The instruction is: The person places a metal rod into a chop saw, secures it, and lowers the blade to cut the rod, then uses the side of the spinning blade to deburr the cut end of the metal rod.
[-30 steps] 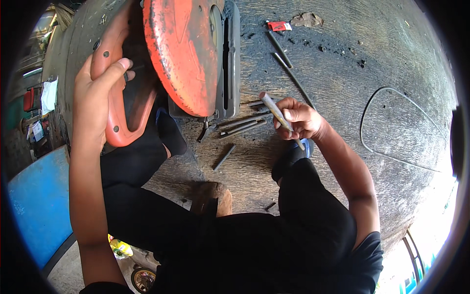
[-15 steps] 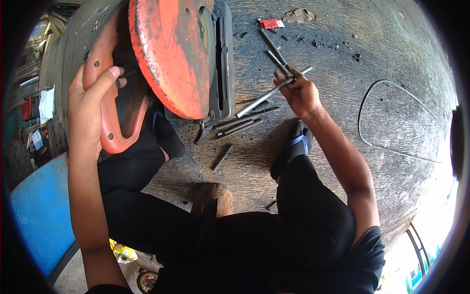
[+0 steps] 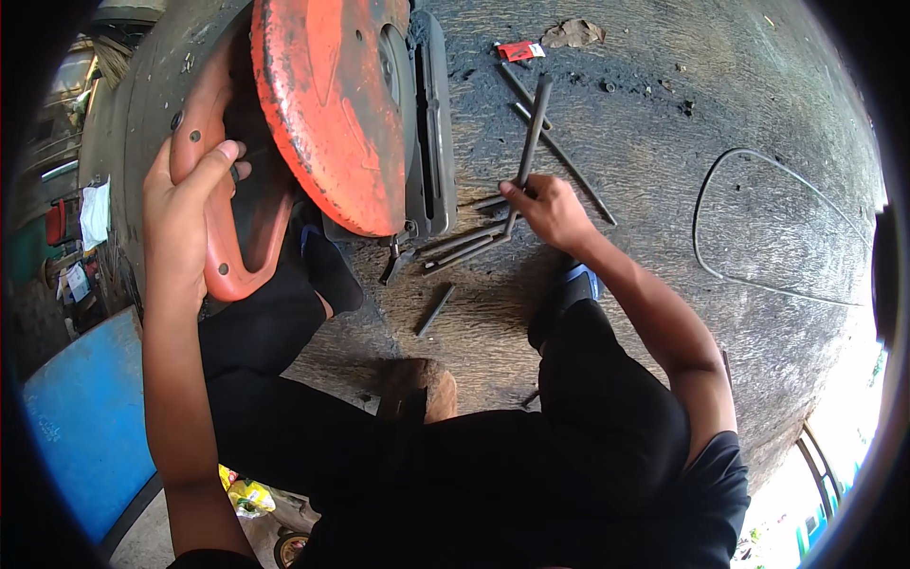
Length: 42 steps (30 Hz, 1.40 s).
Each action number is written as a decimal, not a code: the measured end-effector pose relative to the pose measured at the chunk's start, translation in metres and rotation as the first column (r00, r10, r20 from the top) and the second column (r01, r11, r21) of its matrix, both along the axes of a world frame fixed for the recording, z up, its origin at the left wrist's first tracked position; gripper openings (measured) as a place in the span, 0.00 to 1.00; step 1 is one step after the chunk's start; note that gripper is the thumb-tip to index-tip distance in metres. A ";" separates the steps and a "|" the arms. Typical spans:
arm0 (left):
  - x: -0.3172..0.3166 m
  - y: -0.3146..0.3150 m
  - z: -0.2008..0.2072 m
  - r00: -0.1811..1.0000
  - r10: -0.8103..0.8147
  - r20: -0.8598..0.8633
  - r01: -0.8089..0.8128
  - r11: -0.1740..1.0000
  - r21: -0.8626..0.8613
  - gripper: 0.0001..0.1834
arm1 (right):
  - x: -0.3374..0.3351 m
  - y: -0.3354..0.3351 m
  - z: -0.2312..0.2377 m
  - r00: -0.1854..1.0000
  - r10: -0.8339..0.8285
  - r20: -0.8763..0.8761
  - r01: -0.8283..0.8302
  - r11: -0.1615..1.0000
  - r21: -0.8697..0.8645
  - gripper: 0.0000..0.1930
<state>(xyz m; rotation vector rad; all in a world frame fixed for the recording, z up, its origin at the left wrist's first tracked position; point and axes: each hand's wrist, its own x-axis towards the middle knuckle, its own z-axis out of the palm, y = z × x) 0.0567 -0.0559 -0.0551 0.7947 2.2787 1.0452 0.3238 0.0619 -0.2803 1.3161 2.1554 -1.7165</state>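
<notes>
My left hand (image 3: pixel 175 218) is wrapped round the orange handle (image 3: pixel 225 251) of a cut-off saw, thumb on the near side. The saw's worn orange blade guard (image 3: pixel 327 133) rises beside it, above a slotted dark metal base (image 3: pixel 431 142). In my right hand (image 3: pixel 553 213) is a grey metal rod (image 3: pixel 536 123), gripped at its lower part and pointing away from me. Beyond that hand, a long thin rod (image 3: pixel 580 178) lies slanting on the ground, close to a second rod (image 3: pixel 523 95). Several shorter rods (image 3: pixel 464 248) lie beside the saw base.
A short rod piece (image 3: pixel 435 310) lies between my feet, in front of a wooden block (image 3: pixel 431 389). A bent wire (image 3: pixel 700 213) curves on the ground at right. A red packet (image 3: pixel 521 50) and a dry leaf (image 3: pixel 573 34) lie at the far side. A blue panel (image 3: pixel 90 408) stands at left.
My right hand has moved left and slightly nearer, swinging its rod from a sideways slant to pointing away. The long rod beyond it shows more fully. My left hand stays on the saw handle.
</notes>
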 end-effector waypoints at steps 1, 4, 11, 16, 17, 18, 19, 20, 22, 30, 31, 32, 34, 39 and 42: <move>0.000 0.000 0.000 1.000 -0.003 -0.004 0.003 1.000 0.000 0.20 | 0.001 -0.005 -0.008 1.000 -0.003 -0.004 0.003 1.000 0.000 0.22; -0.001 0.001 -0.001 1.000 -0.020 0.001 0.020 0.999 0.031 0.20 | 0.002 -0.017 -0.033 0.949 -0.135 -0.285 0.101 0.986 -0.134 0.15; -0.001 0.001 0.001 1.000 -0.012 0.000 0.012 1.000 -0.010 0.19 | -0.004 -0.010 -0.042 0.654 -0.754 -0.053 0.494 0.479 -0.726 0.22; -0.002 0.000 -0.002 1.000 0.005 0.008 -0.005 1.000 0.019 0.19 | 0.005 -0.009 -0.058 0.723 -0.674 -0.152 0.330 0.531 -0.781 0.14; -0.001 0.001 -0.002 1.000 0.000 0.004 0.000 1.000 0.011 0.19 | 0.005 -0.009 -0.058 0.724 -0.673 -0.149 0.332 0.530 -0.780 0.14; 0.000 0.001 -0.002 1.000 -0.004 0.001 0.004 1.000 0.003 0.19 | 0.006 -0.010 -0.059 0.753 -0.630 -0.192 0.284 0.573 -0.769 0.12; 0.000 0.001 -0.001 1.000 0.000 -0.001 0.000 1.000 0.002 0.19 | 0.005 -0.010 -0.058 0.779 -0.581 -0.237 0.228 0.614 -0.756 0.12; 0.000 0.001 0.000 1.000 -0.002 0.004 0.002 1.000 -0.008 0.19 | 0.003 -0.013 -0.052 0.803 -0.514 -0.302 0.166 0.679 -0.716 0.12; 0.000 0.000 0.000 1.000 -0.001 0.005 0.001 1.000 -0.020 0.19 | 0.001 -0.017 -0.050 0.825 -0.403 -0.397 0.089 0.786 -0.612 0.13; 0.000 0.001 0.000 1.000 -0.017 -0.011 0.017 1.000 -0.012 0.19 | -0.007 -0.025 -0.035 0.807 -0.456 -0.375 -0.026 0.607 -0.795 0.14; -0.002 0.000 -0.001 1.000 -0.020 -0.011 0.019 1.000 -0.015 0.19 | -0.006 -0.025 -0.033 0.806 -0.460 -0.373 -0.024 0.604 -0.797 0.14; -0.004 -0.001 -0.002 1.000 -0.024 -0.007 0.024 1.000 -0.011 0.19 | -0.006 -0.024 -0.032 0.804 -0.471 -0.363 -0.049 0.555 -0.830 0.15; -0.005 -0.002 -0.003 1.000 -0.031 -0.003 0.031 0.999 -0.013 0.19 | -0.007 -0.023 -0.030 0.820 -0.481 -0.311 -0.048 0.483 -0.874 0.17; 0.000 0.002 -0.002 0.999 -0.006 -0.037 0.004 0.999 -0.033 0.19 | -0.007 -0.019 -0.036 0.819 -0.484 -0.308 -0.095 0.414 -0.905 0.17; -0.003 0.002 -0.004 0.999 -0.015 -0.044 0.013 0.998 -0.063 0.19 | -0.012 -0.024 -0.040 0.868 -0.417 -0.270 -0.006 0.535 -0.845 0.14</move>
